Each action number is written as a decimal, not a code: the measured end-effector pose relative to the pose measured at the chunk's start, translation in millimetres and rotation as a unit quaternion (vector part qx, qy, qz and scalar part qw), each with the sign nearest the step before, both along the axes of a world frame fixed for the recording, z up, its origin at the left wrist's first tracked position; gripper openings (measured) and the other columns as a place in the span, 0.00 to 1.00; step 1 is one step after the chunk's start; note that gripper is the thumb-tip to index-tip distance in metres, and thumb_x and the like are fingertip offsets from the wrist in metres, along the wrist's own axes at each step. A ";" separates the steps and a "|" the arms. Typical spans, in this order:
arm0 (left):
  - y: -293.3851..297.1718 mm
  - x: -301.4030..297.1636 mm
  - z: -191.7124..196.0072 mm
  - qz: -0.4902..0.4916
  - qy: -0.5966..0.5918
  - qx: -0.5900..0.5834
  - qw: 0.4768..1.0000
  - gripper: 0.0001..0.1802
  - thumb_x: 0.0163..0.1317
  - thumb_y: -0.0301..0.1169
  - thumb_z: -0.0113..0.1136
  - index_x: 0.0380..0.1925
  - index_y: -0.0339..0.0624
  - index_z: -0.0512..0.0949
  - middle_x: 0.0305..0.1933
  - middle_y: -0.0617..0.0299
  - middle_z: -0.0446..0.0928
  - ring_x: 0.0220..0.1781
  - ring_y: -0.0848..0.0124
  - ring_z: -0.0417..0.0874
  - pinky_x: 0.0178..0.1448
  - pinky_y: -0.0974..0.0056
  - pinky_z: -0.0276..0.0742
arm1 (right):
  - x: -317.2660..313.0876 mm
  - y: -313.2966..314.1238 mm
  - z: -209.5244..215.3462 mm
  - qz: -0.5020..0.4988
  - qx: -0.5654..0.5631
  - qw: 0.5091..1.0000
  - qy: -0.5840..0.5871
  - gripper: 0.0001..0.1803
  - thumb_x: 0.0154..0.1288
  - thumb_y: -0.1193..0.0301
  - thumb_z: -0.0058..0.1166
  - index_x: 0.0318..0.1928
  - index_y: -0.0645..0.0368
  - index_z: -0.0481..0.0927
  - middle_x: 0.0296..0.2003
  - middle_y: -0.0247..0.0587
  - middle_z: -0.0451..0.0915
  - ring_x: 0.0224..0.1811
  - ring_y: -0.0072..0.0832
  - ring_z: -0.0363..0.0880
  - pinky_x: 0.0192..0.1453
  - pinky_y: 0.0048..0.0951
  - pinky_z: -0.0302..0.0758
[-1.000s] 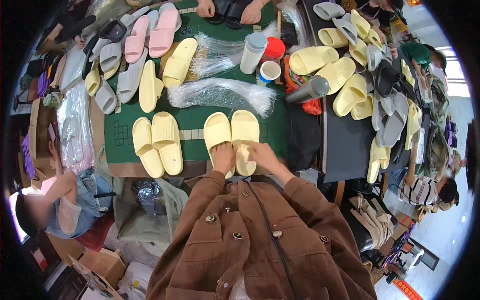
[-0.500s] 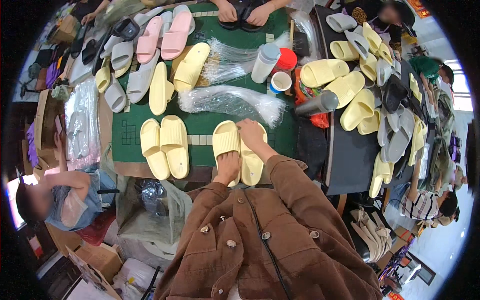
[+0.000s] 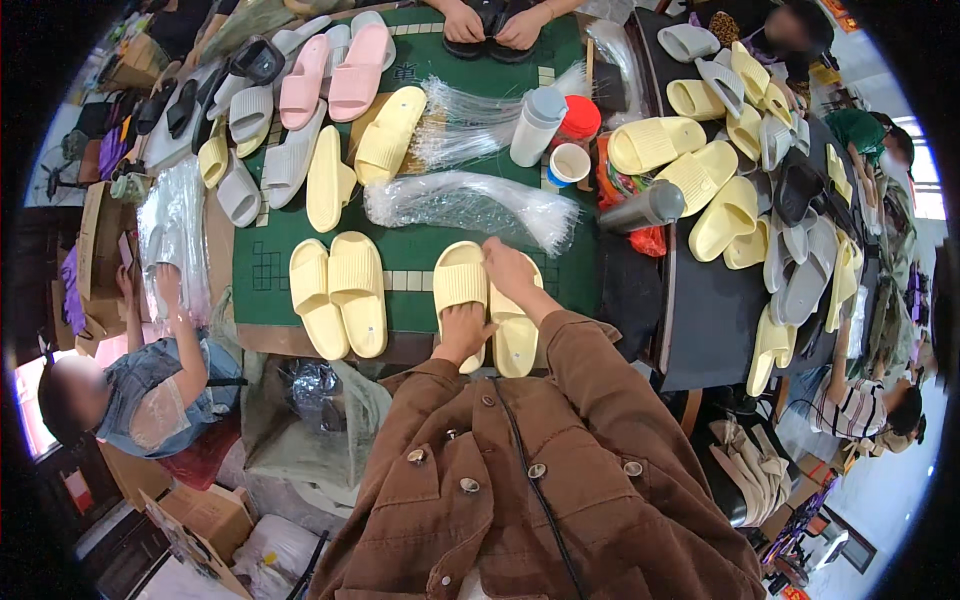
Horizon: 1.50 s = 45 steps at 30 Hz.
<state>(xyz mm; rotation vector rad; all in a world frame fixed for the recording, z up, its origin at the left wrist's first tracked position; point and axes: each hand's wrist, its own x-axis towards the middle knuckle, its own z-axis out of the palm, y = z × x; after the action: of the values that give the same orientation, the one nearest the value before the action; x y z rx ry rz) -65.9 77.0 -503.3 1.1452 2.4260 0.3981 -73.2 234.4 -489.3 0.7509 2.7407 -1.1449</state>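
Note:
A pair of pale yellow slide slippers lies side by side at the near edge of the green table mat, in front of me. My left hand (image 3: 463, 332) has its fingers tucked into the opening under the strap of the left slipper (image 3: 461, 274), its thumb out to the side. Over the strap of the right slipper (image 3: 516, 340) lies my right hand (image 3: 508, 268), its fingertips at the strap's inner edge between the two slippers. The right hand and wrist hide much of that strap. Another yellow pair (image 3: 357, 290) rests to the left, soles down, untouched.
Bundles of clear plastic strips (image 3: 470, 205) lie beyond my hands, near a white bottle (image 3: 538, 125) and a paper cup (image 3: 568, 164). Grey, pink and yellow slippers cover the back left. More fill the dark table (image 3: 690, 340) at right. Another person's hands (image 3: 490, 25) hold black slippers opposite.
The view has shifted slightly, so the table sits a little further right. My left thumb has spread outward; both hands stay on the same pair. A person at left has raised a hand to plastic bags.

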 end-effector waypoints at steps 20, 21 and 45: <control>-8.6 -0.5 6.7 0.012 -0.065 0.038 0.997 0.30 0.44 0.44 0.65 0.41 0.35 0.68 0.48 0.43 0.68 0.53 0.49 0.66 0.55 0.48 0.58 | 2.5 33.7 23.1 -0.396 -0.736 0.445 0.322 0.07 0.64 0.75 0.42 0.38 0.67 0.70 0.45 0.52 0.74 0.48 0.35 0.75 0.48 0.30 0.78; -9.3 -2.2 14.5 0.006 -0.096 0.044 0.994 0.34 0.43 0.45 0.66 0.44 0.33 0.65 0.50 0.42 0.65 0.55 0.49 0.63 0.57 0.49 0.56 | 14.3 46.0 30.1 -0.414 -0.740 0.416 0.328 0.07 0.64 0.76 0.43 0.37 0.68 0.69 0.46 0.52 0.74 0.46 0.34 0.75 0.46 0.27 0.78; -87.6 -101.5 -15.6 0.238 0.138 -0.069 0.959 0.22 0.55 0.38 0.55 0.40 0.26 0.68 0.43 0.38 0.69 0.47 0.45 0.67 0.52 0.50 0.64 | 304.6 271.4 77.8 -0.542 0.028 0.809 0.226 0.14 0.60 0.66 0.51 0.43 0.60 0.76 0.33 0.35 0.77 0.34 0.21 0.73 0.40 0.21 0.68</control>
<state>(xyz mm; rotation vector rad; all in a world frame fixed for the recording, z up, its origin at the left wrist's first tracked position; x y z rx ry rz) -167.5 -10.5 -519.0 0.5782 2.9204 0.2125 231.4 505.8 -411.5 2.5400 2.5830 -1.4982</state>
